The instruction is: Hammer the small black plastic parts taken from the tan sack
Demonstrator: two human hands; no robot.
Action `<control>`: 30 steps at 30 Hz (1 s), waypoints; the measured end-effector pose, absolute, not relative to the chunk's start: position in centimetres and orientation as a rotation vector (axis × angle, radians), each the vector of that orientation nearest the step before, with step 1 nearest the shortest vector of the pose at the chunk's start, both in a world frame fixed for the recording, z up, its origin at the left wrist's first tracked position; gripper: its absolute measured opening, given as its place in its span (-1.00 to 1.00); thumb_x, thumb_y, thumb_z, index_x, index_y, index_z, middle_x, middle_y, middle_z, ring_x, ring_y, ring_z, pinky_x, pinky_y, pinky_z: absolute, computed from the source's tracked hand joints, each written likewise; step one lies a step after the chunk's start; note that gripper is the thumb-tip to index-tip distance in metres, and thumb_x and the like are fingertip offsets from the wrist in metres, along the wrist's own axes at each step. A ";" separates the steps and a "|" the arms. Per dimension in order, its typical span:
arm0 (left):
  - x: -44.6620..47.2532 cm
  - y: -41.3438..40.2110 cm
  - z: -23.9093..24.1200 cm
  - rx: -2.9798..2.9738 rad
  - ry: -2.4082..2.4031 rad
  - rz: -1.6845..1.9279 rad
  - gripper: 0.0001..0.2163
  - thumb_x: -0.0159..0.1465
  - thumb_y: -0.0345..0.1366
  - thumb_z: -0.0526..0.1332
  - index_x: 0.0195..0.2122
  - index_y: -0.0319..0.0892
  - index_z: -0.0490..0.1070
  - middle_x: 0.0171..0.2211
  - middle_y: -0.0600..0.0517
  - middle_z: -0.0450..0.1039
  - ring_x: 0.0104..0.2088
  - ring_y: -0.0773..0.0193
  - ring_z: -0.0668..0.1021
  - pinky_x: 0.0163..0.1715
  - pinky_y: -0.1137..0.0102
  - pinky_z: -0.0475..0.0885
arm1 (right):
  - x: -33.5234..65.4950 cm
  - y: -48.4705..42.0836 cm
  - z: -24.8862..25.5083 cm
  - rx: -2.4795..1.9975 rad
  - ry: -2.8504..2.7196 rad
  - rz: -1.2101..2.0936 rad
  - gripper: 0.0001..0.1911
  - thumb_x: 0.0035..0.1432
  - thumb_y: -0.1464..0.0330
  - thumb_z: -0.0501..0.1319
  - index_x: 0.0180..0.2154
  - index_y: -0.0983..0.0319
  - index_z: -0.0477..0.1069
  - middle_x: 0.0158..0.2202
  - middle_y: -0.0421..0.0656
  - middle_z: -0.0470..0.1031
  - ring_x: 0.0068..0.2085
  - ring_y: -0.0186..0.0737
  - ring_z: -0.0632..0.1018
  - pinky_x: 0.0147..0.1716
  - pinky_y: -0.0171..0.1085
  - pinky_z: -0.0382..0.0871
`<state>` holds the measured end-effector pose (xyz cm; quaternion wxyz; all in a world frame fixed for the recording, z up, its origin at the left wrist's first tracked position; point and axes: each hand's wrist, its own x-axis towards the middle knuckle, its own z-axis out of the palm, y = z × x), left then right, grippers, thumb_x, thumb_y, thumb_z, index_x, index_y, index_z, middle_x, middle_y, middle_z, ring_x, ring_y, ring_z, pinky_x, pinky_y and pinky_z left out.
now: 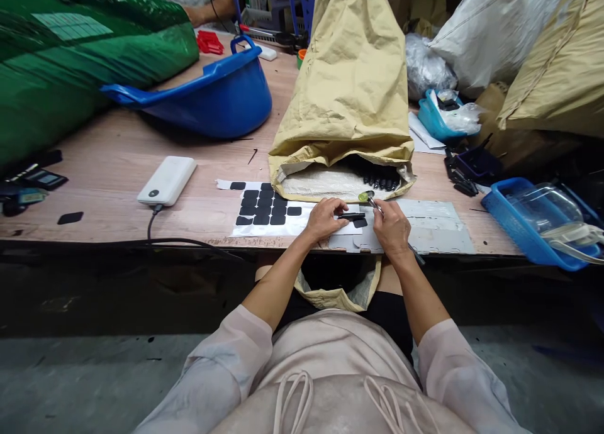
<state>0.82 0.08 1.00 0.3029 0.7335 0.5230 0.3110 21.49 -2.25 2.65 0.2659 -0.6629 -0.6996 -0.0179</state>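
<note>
Head view shows us two hands at work in the lower middle of the frame. The left hand (326,220) has its fingertips at the slim black part (353,216), which lies over the grey board (434,223); whether they pinch or only press, we cannot tell. The right hand (392,228) closes around a tool (372,201) with a yellow-green end. We judge that the part is being positioned for the tool; the next move seems to need steady fingers and careful aim. On the green sack (141,50), upper left, we notice print, but cannot read it.

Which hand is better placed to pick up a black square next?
Probably the left hand: it's nearer most of the squares, though it touches a black piece; the right hand holds a tool.
</note>
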 end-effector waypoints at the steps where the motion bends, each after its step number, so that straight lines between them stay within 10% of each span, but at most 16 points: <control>1: 0.8 0.1 1.0 1.964 1.383 0.824 -0.81 0.12 -0.37 0.37 -0.22 -0.08 0.53 -0.24 0.04 0.57 -0.14 0.08 0.53 -0.05 0.20 0.45 | 21.7 -2.0 2.2 -1.799 -1.895 -0.073 -0.65 0.35 0.39 0.11 0.07 0.16 0.56 -0.13 -0.05 0.55 -0.11 -0.08 0.51 -0.14 -0.21 0.37; 30: 0.6 -2.1 1.5 2.210 1.349 0.805 -0.88 0.31 -0.20 0.33 -0.20 -0.10 0.56 -0.28 -0.04 0.53 -0.14 0.05 0.51 -0.07 0.18 0.40 | 20.8 -2.7 0.6 -1.884 -1.989 -0.255 -0.66 0.39 0.39 0.09 0.08 0.21 0.53 -0.15 -0.02 0.47 -0.13 -0.04 0.37 -0.17 -0.17 0.20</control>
